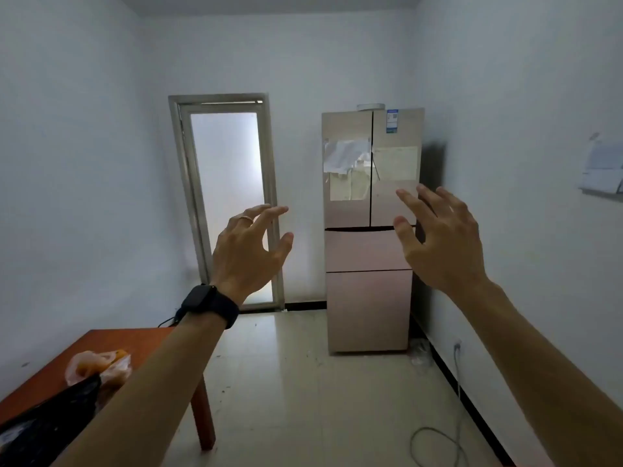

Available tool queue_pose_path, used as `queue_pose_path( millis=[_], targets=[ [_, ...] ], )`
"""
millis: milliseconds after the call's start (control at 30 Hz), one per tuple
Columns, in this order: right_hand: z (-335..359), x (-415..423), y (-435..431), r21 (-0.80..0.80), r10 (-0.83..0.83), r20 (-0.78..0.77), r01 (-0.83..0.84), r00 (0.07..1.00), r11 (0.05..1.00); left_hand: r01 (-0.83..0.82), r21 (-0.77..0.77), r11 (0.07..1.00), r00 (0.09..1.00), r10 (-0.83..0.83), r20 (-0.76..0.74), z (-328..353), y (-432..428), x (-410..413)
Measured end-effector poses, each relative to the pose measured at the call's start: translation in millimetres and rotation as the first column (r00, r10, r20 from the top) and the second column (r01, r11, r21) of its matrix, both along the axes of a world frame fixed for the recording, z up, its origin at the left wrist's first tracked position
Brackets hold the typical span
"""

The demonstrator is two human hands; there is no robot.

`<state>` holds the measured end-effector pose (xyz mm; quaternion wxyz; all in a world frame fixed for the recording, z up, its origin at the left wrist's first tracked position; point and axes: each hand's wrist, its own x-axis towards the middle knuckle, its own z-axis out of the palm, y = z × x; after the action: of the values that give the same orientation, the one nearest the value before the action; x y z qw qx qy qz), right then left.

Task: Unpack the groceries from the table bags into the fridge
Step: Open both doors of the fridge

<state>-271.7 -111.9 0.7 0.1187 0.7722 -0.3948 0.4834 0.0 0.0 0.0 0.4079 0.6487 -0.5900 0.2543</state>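
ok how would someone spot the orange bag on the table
Start at the red-brown table in the lower left corner, left of the fridge. Two bags lie on it. The orange bag is the translucent, crinkled one further from the camera; the black bag in front is dark and opaque.

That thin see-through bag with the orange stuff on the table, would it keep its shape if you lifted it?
Probably not. The translucent bag looks like thin crumpled film, so it would likely sag around its contents. The rounded orange items inside may shift or roll. Its weight cannot be told from here.
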Motion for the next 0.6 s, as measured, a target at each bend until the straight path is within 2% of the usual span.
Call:
queue_pose_path(
  millis=[100,267,400,600],
  targets=[
    [-30.7,-8.9,-1.9,0.024,0.063,0.115,-0.066,0.991,0.998,0.028,0.015,1.000,0.999,-0.028,0.016,-22.6,-11.1,-5.5],
    [-105.8,-20.1,-26.5,0.101,0.120,0.144,-0.135,0.982,0.986,0.030,0.118,0.993,0.997,-0.022,-0.070,-90.3,-36.1,-11.2],
    [-155.9,-15.3,-57.2,0.241,0.101,0.076,-0.117,0.992,0.963,0.068,0.226,0.972,0.989,-0.035,-0.147,-142.0,-66.7,-8.9],
    [-194.5,10.1,-128.8,0.377,0.044,-0.056,-0.020,0.997,0.926,0.065,0.341,0.938,0.984,-0.003,-0.178,-185.4,-157.2,13.0]
  ],
)
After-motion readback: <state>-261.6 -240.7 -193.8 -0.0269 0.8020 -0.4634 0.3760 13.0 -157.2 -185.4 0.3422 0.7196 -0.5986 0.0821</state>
